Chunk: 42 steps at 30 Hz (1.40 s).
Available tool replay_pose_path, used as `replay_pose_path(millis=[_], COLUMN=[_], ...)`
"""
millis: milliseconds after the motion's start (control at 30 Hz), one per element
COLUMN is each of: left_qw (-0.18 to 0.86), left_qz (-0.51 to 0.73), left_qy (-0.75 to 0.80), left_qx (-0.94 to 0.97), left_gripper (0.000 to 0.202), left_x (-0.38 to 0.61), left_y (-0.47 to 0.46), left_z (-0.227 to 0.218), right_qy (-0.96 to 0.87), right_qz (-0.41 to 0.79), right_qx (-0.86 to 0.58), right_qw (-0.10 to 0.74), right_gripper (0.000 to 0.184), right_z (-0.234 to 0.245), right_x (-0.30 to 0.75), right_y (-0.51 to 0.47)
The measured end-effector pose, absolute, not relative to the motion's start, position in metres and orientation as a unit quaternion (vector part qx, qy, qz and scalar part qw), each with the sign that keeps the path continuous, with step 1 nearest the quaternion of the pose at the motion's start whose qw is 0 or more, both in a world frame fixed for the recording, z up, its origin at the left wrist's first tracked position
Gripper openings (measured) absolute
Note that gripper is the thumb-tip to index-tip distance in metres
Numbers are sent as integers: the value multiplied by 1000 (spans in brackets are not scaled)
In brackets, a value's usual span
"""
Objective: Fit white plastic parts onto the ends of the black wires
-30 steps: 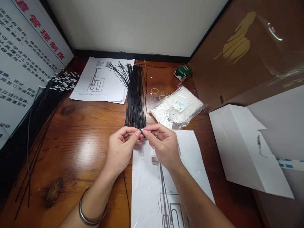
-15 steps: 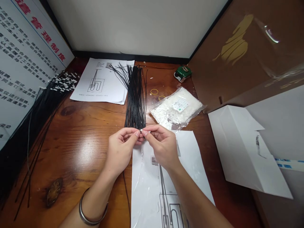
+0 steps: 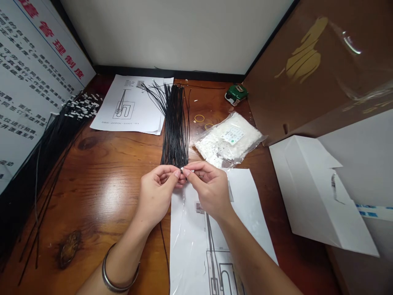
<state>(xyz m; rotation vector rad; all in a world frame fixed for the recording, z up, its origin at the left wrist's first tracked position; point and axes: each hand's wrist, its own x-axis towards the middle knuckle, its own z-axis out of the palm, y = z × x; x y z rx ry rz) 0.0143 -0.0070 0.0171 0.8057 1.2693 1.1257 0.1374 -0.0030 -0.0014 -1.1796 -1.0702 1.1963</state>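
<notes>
My left hand (image 3: pixel 155 194) is closed in a pinch on a thin black wire (image 3: pixel 164 254), whose tail trails down below the wrist. Fingertip to fingertip with it, my right hand (image 3: pixel 211 190) pinches a tiny white connector (image 3: pixel 183 169), mostly covered by the fingers. The wire's tip meets the connector there; whether it sits inside cannot be made out. Just beyond the fingers lies a bundle of black wires (image 3: pixel 175 127). A clear bag of small white pieces (image 3: pixel 242 129) rests to the right of it. Under my right forearm is a printed drawing (image 3: pixel 187 254).
Black wires with white ends (image 3: pixel 82 106) lie at the left by a printed sign (image 3: pixel 37 61). Drawing sheets (image 3: pixel 123 123), yellow rubber bands (image 3: pixel 199 115) and a green tape measure (image 3: pixel 236 94) sit farther back. A white box (image 3: pixel 319 196) and brown carton (image 3: pixel 337 73) stand right.
Both hands stay almost in place, still pinching the wire and connector together. Only a very slight shift shows at the fingertips.
</notes>
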Motion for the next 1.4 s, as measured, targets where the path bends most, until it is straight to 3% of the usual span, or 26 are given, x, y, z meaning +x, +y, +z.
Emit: replay_pose_path(millis=[1400], left_qw=[596], left_qz=[490], left_qy=[539], left_qx=[338], left_gripper=[9], left_x=[14], left_y=[-9], left_z=[15], right_qy=[-421], right_qz=[539], right_qx=[-495], right_qw=[536], right_gripper=[9], right_z=[-4], right_x=[140], right_y=[-2])
